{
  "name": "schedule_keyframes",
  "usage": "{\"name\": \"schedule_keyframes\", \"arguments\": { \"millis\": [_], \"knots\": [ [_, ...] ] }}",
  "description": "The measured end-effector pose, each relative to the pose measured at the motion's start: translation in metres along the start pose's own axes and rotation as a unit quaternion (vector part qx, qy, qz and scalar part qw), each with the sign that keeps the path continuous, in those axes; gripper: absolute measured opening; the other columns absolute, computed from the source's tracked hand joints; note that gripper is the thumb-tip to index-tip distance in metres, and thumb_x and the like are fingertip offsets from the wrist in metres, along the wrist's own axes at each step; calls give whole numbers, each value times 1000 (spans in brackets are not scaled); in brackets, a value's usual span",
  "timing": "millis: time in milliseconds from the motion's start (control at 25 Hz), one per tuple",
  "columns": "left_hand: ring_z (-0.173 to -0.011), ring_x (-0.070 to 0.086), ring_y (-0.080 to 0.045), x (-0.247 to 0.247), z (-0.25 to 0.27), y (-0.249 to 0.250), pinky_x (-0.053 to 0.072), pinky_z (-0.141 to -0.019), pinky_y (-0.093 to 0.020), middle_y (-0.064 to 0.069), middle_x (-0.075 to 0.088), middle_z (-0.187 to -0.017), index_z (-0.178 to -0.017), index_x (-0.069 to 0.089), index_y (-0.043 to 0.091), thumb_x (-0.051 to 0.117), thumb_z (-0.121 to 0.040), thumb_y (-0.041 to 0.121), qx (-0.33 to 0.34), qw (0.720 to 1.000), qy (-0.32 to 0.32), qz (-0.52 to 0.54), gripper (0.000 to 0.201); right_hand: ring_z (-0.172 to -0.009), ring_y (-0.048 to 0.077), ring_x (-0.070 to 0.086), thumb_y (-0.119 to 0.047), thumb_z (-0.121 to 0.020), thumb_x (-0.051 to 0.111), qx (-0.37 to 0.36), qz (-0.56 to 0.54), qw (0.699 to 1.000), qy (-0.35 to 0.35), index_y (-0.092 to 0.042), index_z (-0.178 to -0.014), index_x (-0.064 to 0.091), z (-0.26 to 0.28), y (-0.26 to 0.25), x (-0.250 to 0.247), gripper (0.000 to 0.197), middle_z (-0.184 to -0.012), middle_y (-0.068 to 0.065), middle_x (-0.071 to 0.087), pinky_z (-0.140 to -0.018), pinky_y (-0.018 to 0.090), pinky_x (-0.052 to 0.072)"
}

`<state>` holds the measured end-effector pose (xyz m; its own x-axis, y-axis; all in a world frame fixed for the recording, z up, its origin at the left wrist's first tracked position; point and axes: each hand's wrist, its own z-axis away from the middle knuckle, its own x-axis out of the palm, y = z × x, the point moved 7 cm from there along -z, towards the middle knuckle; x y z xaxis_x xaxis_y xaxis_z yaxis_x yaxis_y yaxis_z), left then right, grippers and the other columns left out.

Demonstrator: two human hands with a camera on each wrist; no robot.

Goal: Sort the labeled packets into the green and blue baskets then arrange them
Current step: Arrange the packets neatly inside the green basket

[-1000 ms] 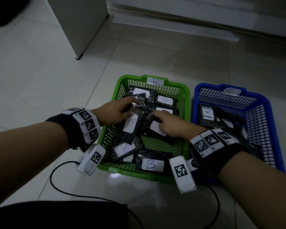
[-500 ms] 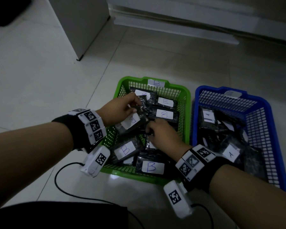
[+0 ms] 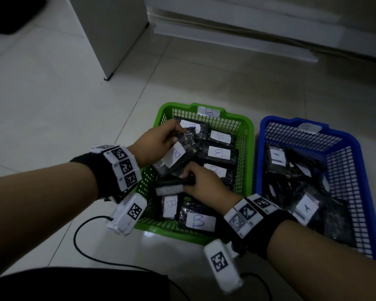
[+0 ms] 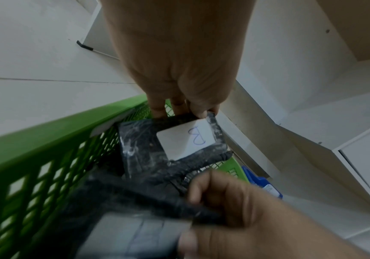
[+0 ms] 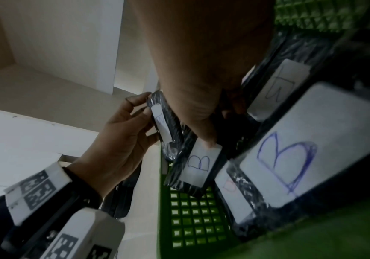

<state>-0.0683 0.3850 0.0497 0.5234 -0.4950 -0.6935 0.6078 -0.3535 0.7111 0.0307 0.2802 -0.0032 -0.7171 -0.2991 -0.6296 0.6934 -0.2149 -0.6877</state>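
Observation:
The green basket [image 3: 246, 124] holds several black packets with white "B" labels. My left hand [image 3: 159, 140] pinches one B packet [image 3: 175, 156] by its top edge, tilted above the basket's left side; the left wrist view shows this packet [image 4: 186, 140] under my fingertips [image 4: 201, 110]. My right hand [image 3: 202, 184] grips another black packet [image 3: 172, 185] in the middle of the basket, seen with its B label [image 5: 198, 163] in the right wrist view. The blue basket [image 3: 367, 192] at right holds several packets labeled "A" [image 3: 306, 208].
Both baskets stand side by side on a pale tiled floor. A white cabinet corner [image 3: 109, 68] stands behind left, a low white plinth [image 3: 237, 35] behind. A black cable [image 3: 80, 246] loops on the floor in front of the green basket.
My right hand drew back toward the basket's middle and took hold of a packet there. My left hand lifted its B packet slightly and tilted it.

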Motion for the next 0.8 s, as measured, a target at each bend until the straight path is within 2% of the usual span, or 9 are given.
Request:
{"name": "schedule_keyframes", "arguments": {
  "millis": [160,240,360,440,480,600,680,720,800],
  "knots": [
    [-109,56,-15,0,-3,2,43,-90,-29,4,60,-118,-116,51,18,46,-95,9,3,1000,9,28,24,-90,20,61,-19,-78,71,5,-59,998,-4,-30,-87,48,-9,2,-17,27,-96,-1,63,-78,34,49],
    [-108,55,-15,1,-5,3,43,-90,-30,3,60,-117,-116,53,19,46,-95,9,6,999,9,34,24,-94,18,59,-18,-82,68,23,-69,997,-9,-29,-92,51,-11,10,-31,23,-100,-2,62,-79,30,47],
    [-103,53,-10,11,-7,7,41,-86,-22,9,57,-109,-112,56,21,47,-95,6,22,999,-13,41,25,-100,16,56,-17,-89,61,52,27,997,-46,-22,-114,58,-11,22,-58,25,-112,0,61,-79,21,40],
    [-101,51,-6,21,-9,12,38,-82,-15,11,55,-106,-113,58,19,47,-94,4,44,998,-50,21,27,-108,23,57,-13,-91,56,76,90,992,-49,-17,-121,58,-11,30,-73,31,-122,6,60,-82,22,41],
    [-100,51,-6,28,-9,13,37,-81,-15,11,56,-106,-113,58,19,47,-93,3,51,996,-74,-2,28,-110,26,57,-12,-91,52,90,106,990,-36,-16,-122,58,-11,33,-78,32,-124,8,60,-82,24,42],
    [-99,56,-10,44,-5,6,43,-85,-22,6,61,-112,-119,53,21,50,-92,6,41,989,-132,-56,31,-106,30,57,-9,-92,47,121,77,989,30,-15,-124,56,-11,40,-83,35,-123,14,58,-75,26,42],
    [-103,57,-14,53,1,-1,46,-90,-28,4,59,-113,-119,49,20,58,-88,10,42,983,-160,-79,33,-105,33,56,-7,-92,47,126,71,988,59,-13,-128,54,-9,46,-80,37,-124,18,53,-76,28,44],
    [-108,54,-16,57,4,-4,45,-91,-30,3,56,-115,-120,48,20,63,-85,17,59,976,-177,-110,38,-104,33,55,-4,-91,47,126,84,986,67,-12,-128,53,-8,49,-78,38,-124,19,50,-78,29,46],
    [-118,44,-16,65,10,-10,41,-97,-34,3,46,-127,-128,43,23,72,-76,34,98,948,-214,-213,60,-98,33,55,3,-88,47,122,126,981,80,-9,-125,53,-5,51,-77,39,-123,19,45,-81,30,47]
  ]
}}
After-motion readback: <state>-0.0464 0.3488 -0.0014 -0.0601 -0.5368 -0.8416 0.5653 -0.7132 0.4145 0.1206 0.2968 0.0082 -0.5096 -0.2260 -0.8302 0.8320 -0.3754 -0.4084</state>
